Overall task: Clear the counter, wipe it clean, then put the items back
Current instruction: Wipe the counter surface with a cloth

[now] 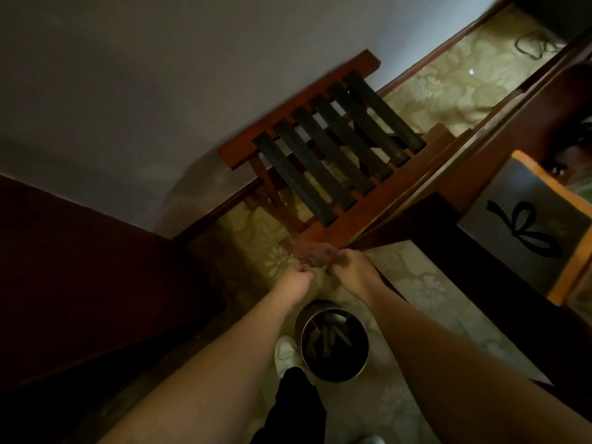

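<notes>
Both hands over a metal bin, head view.
No writing is legible; the grey bag [525,225] at 3 o'clock bears only a black bow. The bin [334,344] stands nearest; beyond it, left hand [296,278] and right hand [349,264], fingers curled, pinch a blurred brownish cloth [315,253]; the luggage rack [323,152] lies at 12 o'clock.

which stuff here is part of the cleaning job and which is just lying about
Job:
- brownish cloth, held by left hand and right hand
- metal bin below the hands

Lying about:
- folding luggage rack
- bag with bow print
- cable on carpet
</notes>
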The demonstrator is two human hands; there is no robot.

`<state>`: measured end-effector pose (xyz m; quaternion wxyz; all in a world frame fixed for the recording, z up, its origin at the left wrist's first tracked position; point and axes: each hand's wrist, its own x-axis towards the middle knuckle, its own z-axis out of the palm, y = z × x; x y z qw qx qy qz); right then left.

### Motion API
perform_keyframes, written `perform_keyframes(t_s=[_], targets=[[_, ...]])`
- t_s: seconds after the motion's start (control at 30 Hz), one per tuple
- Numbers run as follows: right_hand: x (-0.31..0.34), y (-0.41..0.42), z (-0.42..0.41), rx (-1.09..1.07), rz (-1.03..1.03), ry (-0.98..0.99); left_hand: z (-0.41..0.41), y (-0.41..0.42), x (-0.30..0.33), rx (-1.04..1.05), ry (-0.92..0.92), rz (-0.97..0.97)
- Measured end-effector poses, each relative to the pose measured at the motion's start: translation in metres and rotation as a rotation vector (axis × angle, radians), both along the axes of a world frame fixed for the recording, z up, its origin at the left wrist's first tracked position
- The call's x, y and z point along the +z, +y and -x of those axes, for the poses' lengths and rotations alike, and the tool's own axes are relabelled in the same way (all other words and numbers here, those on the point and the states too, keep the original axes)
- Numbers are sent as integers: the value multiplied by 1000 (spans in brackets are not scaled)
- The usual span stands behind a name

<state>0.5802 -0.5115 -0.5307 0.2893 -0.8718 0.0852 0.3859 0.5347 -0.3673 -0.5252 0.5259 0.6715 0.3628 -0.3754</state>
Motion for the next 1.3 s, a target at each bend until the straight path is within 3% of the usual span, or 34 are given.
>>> perform_keyframes(t_s=[0.27, 0.53, 0.67, 0.93, 1.13, 1.3], targets=[[-46, 21, -24, -108, 20, -56, -21, -12, -38, 264, 62, 216], [-38, 24, -14, -224, -54, 152, 1, -1, -29, 402, 82, 278], [-4, 22, 5, -173, -125, 183, 22, 3, 0, 452, 68, 299], [114, 4, 64, -98, -290, 41, 75, -1, 126, 396, 56, 332], [196, -20, 120, -204, -726, 93, 135, -16, 192, 482, -171, 432], [248, -39, 172, -100, -832, 109, 195, -43, 240, 761, -398, 559]])
